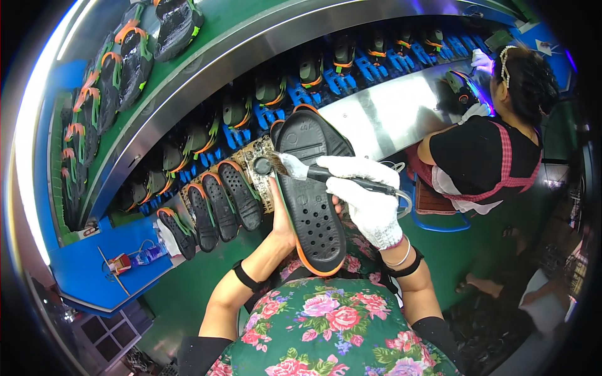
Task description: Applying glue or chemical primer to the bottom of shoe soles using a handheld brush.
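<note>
A black shoe sole (308, 216) with an orange rim and many round holes lies upright across my bare left hand (283, 216). The thumb side shows at its left edge, and fingertips curl round the right edge. My right hand (370, 197), in a white knitted glove, is closed round the dark handle of a brush (300, 168) with a thin clear tube at its back end. The brown bristles are at the sole's upper left edge, beside a round dark pot (262, 165). Whether they touch the sole I cannot tell. Another black sole (335, 135) lies partly hidden behind the held one.
Several orange-rimmed soles (238, 194) stand in a row at the left. Ahead runs a line of blue racks (307, 94) carrying dark shoe uppers; a metal shelf (188, 81) curves above. A blue table (94, 263) is at far left. A co-worker (483, 144) sits at right.
</note>
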Demonstrator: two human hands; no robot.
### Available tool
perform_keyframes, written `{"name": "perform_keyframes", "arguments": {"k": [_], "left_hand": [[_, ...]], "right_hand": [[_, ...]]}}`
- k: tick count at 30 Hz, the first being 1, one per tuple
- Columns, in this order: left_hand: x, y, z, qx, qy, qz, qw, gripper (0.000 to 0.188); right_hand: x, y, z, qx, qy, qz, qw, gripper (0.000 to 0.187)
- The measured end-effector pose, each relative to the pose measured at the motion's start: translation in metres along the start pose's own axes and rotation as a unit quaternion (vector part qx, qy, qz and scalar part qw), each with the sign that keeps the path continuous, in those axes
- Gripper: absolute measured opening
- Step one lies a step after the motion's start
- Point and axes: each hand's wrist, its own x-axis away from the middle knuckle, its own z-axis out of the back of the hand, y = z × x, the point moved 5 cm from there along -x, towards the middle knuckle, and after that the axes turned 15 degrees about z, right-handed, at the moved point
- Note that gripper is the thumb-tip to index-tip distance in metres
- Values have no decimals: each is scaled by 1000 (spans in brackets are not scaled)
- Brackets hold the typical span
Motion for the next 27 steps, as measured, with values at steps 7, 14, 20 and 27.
{"name": "perform_keyframes", "arguments": {"k": [7,14,20,27], "left_hand": [[-5,10,-21,60,-14,-110,992,98],[-11,9,-24,29,-59,-157,985,86],[-19,-5,-36,75,-197,-153,965,103],[-31,-6,-5,-169,160,-186,954,109]], "right_hand": [[-15,-35,-10,178,-96,297,933,23],[-19,-70,-21,313,-84,504,801,19],[-19,-81,-16,419,-95,550,716,27],[-1,-60,-20,324,-99,511,790,33]]}}
